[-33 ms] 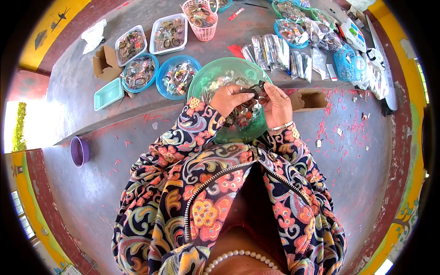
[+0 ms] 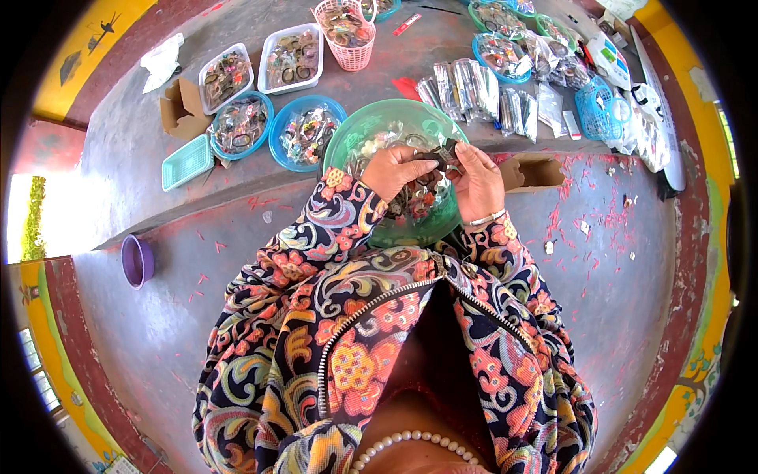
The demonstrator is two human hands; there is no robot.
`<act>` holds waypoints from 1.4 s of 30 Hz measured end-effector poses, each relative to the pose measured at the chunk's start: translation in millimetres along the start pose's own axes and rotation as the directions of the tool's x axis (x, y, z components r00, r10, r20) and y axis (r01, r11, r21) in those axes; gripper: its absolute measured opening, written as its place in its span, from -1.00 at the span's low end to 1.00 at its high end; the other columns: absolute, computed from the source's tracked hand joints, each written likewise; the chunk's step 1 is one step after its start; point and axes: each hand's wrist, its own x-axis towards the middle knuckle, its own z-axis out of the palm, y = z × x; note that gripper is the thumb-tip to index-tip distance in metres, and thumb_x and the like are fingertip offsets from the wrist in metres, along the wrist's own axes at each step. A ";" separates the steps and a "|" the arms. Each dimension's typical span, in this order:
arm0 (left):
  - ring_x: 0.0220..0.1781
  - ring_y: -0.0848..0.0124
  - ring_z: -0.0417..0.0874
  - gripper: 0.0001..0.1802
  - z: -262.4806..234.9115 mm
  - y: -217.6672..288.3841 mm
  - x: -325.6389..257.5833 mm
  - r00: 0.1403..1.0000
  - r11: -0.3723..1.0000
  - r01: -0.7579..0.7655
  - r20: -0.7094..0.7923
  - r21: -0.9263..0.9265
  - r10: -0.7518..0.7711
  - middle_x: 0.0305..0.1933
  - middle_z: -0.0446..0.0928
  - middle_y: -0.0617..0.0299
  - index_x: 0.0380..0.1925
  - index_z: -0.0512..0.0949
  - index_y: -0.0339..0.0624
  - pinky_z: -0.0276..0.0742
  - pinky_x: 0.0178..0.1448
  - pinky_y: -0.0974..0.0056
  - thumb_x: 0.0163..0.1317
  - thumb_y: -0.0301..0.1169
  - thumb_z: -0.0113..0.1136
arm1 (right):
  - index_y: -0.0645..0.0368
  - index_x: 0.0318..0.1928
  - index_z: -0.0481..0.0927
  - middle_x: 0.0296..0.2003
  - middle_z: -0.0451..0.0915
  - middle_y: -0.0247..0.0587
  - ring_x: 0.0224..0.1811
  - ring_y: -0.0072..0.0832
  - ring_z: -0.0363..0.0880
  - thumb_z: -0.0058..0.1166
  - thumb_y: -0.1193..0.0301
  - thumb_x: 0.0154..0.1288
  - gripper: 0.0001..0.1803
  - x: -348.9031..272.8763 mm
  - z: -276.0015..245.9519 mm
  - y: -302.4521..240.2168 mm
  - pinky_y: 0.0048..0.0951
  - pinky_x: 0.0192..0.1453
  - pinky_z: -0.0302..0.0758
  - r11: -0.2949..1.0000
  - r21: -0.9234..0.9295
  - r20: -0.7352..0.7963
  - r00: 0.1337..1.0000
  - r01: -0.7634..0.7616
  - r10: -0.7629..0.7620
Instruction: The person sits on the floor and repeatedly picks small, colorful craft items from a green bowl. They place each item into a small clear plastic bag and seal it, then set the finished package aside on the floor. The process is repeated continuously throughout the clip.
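Observation:
Over a large green basin [image 2: 345, 126], my left hand [image 2: 392, 171] and my right hand [image 2: 479, 183] work close together. Both pinch a dark hair tie [image 2: 448, 150], stretched between the fingertips; its exact shape is partly covered by my fingers. My left thumb lies along the top of it, and my right thumb and forefinger grip its far end. Below the hands, the basin holds a heap of hair ties [image 2: 418, 203] in clear wrappers, some dark, some reddish, with pale ones toward the far left side.
On the raised ledge stand blue basins [image 2: 272, 146], white trays [image 2: 314, 81] and a pink basket [image 2: 354, 59], all with hair accessories. Rows of clear packets [image 2: 466, 91] lie far right, near a blue basket [image 2: 598, 110]. Beside my right hand is an open cardboard box [image 2: 534, 175]; a purple bucket [image 2: 137, 262] stands left.

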 end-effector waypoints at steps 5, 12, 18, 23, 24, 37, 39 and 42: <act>-0.38 0.44 0.59 -0.77 -5.2 -5.9 2.2 0.999 0.986 0.008 -0.053 0.167 0.001 -0.34 0.57 0.12 -0.26 0.51 -0.38 0.52 -0.31 0.41 0.08 -0.48 0.14 | 0.21 -0.27 0.52 -0.40 0.53 -0.36 -0.38 -0.61 0.47 0.13 0.51 0.07 -0.83 1.0 6.8 -8.0 -0.56 -0.37 0.39 0.995 -0.093 0.112 0.992 -0.038 0.048; -0.45 0.51 0.58 -0.85 -5.4 -7.7 1.6 0.991 0.921 -0.103 -0.037 0.375 0.126 -0.47 0.58 0.18 -0.39 0.56 -0.37 0.47 -0.37 0.46 0.06 -0.49 0.16 | 0.19 -0.31 0.50 -0.41 0.54 -0.37 -0.39 -0.62 0.47 0.14 0.57 0.04 -0.84 2.0 -0.1 -2.7 -0.57 -0.35 0.39 0.996 -0.062 0.083 0.994 -0.068 0.074; -0.38 0.48 0.58 -0.77 4.1 0.6 -2.0 0.997 0.988 -0.076 0.035 0.132 0.072 -0.37 0.57 0.15 -0.26 0.51 -0.38 0.50 -0.33 0.43 0.06 -0.49 0.15 | 0.21 -0.33 0.50 -0.43 0.55 -0.34 -0.43 -0.60 0.48 0.12 0.55 0.06 -0.87 3.5 -2.0 1.3 -0.54 -0.34 0.40 0.999 -0.032 0.030 0.999 -0.032 0.033; -0.37 0.45 0.58 -0.74 0.2 -3.4 1.8 1.000 0.984 -0.017 -0.016 0.180 0.020 -0.34 0.56 0.10 -0.24 0.49 -0.41 0.52 -0.33 0.39 0.05 -0.49 0.16 | 0.23 -0.32 0.51 -0.43 0.55 -0.32 -0.44 -0.59 0.49 0.11 0.53 0.08 -0.88 2.7 -0.3 3.0 -0.55 -0.35 0.41 1.000 -0.022 0.054 0.998 -0.016 0.017; -0.37 0.44 0.58 -0.75 -1.4 -3.8 2.2 0.999 0.979 0.012 -0.040 0.202 -0.004 -0.36 0.57 0.09 -0.26 0.50 -0.41 0.52 -0.33 0.39 0.05 -0.49 0.16 | 0.23 -0.32 0.51 -0.43 0.55 -0.33 -0.44 -0.60 0.48 0.11 0.53 0.08 -0.88 2.3 0.5 3.4 -0.55 -0.36 0.41 1.000 -0.016 0.045 0.999 -0.021 0.022; -0.35 0.46 0.58 -0.81 3.1 -2.7 1.5 0.988 0.969 -0.135 -0.049 0.209 0.148 -0.41 0.58 0.12 -0.33 0.52 -0.41 0.48 -0.23 0.44 0.06 -0.49 0.15 | 0.24 -0.31 0.51 -0.42 0.54 -0.36 -0.40 -0.63 0.47 0.12 0.50 0.09 -0.86 0.8 4.3 4.1 -0.60 -0.34 0.38 0.999 -0.033 0.026 1.000 -0.006 0.007; -0.35 0.47 0.58 -0.80 1.8 -2.0 0.4 0.991 0.970 -0.103 -0.066 0.222 0.120 -0.39 0.58 0.13 -0.32 0.52 -0.40 0.48 -0.24 0.44 0.06 -0.50 0.15 | 0.24 -0.30 0.51 -0.42 0.53 -0.36 -0.40 -0.64 0.46 0.12 0.50 0.09 -0.86 0.5 5.6 3.1 -0.60 -0.34 0.38 0.999 -0.049 0.050 0.998 -0.020 0.023; -0.33 0.47 0.59 -0.78 0.0 0.1 -0.7 0.994 0.963 -0.067 -0.063 0.262 0.087 -0.34 0.57 0.12 -0.28 0.50 -0.40 0.48 -0.23 0.43 0.06 -0.51 0.15 | 0.24 -0.31 0.52 -0.42 0.53 -0.36 -0.40 -0.65 0.44 0.12 0.50 0.09 -0.87 3.3 3.2 1.7 -0.61 -0.34 0.37 0.995 -0.094 0.068 0.997 -0.036 0.042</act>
